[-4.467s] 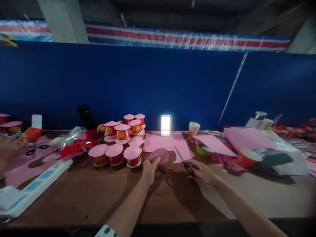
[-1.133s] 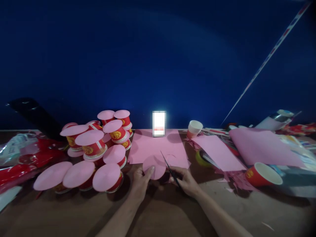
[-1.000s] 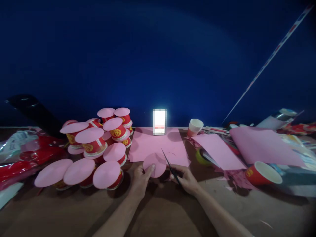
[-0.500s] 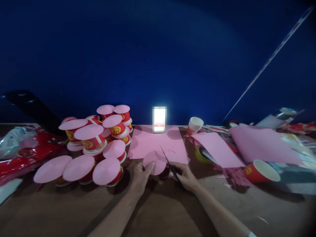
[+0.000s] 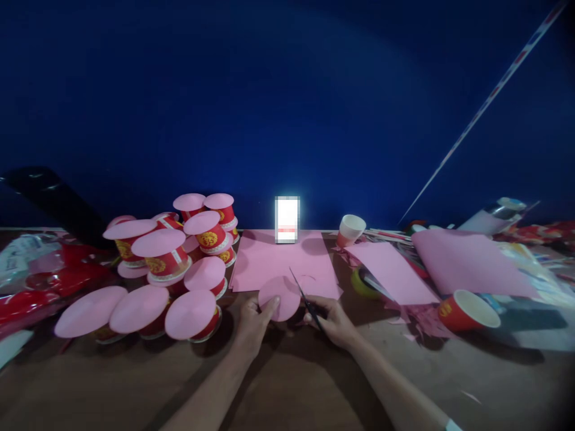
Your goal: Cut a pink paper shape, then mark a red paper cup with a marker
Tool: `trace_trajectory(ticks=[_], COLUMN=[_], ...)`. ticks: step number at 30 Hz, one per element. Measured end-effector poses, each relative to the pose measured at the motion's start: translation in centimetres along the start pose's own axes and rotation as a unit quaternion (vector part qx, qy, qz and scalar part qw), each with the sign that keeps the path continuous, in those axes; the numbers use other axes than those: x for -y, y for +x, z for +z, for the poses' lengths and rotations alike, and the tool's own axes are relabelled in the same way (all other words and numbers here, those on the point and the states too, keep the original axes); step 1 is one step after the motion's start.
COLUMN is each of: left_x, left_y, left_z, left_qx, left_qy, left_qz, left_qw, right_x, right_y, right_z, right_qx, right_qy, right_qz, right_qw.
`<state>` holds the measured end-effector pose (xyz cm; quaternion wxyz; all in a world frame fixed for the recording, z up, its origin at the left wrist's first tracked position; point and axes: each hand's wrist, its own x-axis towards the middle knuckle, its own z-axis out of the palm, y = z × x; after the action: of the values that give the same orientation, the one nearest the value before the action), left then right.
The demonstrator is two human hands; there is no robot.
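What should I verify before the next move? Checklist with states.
1. Left-hand grip on pink disc: ok, thumb on top.
2. Right-hand grip on scissors: ok.
3. Scissors blades open or closed: cannot tell.
4. Blades apart from disc: cannot tell; they pass by its right edge.
5. Pink sheets lying flat beyond disc: ok.
6. Table free of scraps: not ok, pink scrap at right.

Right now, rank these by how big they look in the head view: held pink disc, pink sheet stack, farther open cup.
1. Pink sheet stack
2. Held pink disc
3. Farther open cup
Nearness may enlarge the second.
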<state>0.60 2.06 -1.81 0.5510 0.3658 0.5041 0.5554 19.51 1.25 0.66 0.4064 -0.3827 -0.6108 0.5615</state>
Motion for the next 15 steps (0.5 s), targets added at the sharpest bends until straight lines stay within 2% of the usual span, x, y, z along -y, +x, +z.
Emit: trace_trajectory(ticks=[6, 15], left_x=[-0.34, -0.46], left_y=[-0.21, -0.26], left_z=[0.0, 0.05], left_qx=[-0.006, -0.019], left_qy=[0.011, -0.009], left_qz=[0.002, -0.007], left_qw=[1.0, 1.0], right_x=[0.36, -0.44], right_y=[0.02, -0.04], right_z=[0.14, -0.09], right_qx=[0.006, -0.048], right_qy=[0.006, -0.007], right_qz=[0.014, 0.041], right_qw=[1.0, 0.998])
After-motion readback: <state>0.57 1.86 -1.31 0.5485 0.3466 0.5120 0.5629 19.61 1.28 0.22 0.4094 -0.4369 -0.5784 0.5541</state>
